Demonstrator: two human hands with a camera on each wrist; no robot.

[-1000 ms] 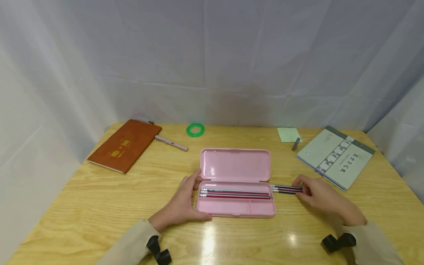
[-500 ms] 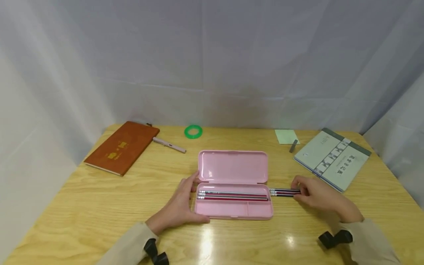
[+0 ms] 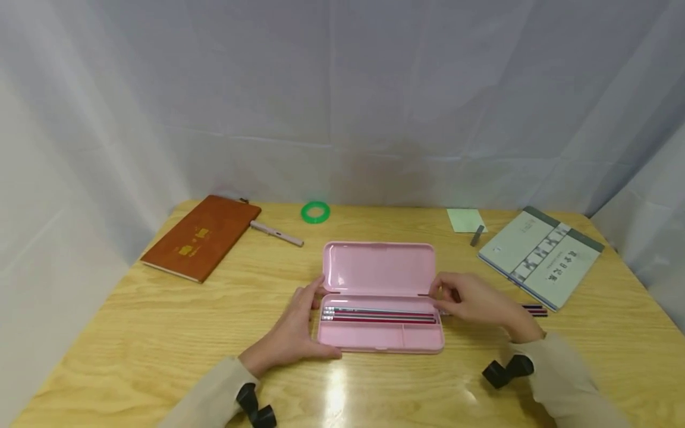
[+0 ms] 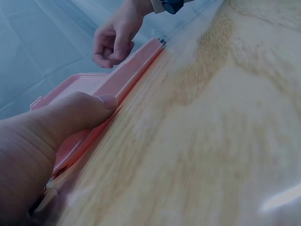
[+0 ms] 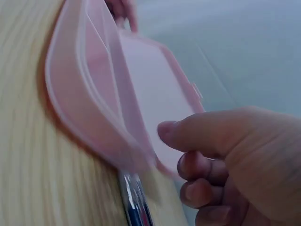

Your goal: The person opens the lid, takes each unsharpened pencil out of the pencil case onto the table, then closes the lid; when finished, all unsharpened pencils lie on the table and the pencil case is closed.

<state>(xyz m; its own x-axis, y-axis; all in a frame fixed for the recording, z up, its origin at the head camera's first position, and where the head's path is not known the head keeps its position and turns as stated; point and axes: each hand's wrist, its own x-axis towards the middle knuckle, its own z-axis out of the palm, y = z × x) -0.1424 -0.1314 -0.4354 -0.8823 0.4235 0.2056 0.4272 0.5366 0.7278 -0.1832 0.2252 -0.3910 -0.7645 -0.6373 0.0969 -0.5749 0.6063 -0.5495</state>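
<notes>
Pink pencil case (image 3: 361,337) mid-counter (image 3: 407,392), lid laid back on the far side. Inside, in the long far compartment, a row of pencils (image 3: 380,315); their right ends reach close to the right wall.

Left hand (image 3: 289,330) at the case's left end, fingers spread, thumb against the near wall. The tips on the far side are partly tucked from sight.

Right hand (image 3: 473,302) by the right end, fingers loosely curled, thumb apart, pinching nothing; contact with the case hard to judge. Beneath it, a loose bundle (image 3: 534,307) lies mostly hidden, dark ends showing right of the wrist. In the right wrist view its silver ends meet the case wall; touching or not, cannot tell.

Both sleeves run off the near edge. Wood shows between lid and green ring (image 3: 304,213), and between right hand and grey-green notebook (image 3: 540,255).
</notes>
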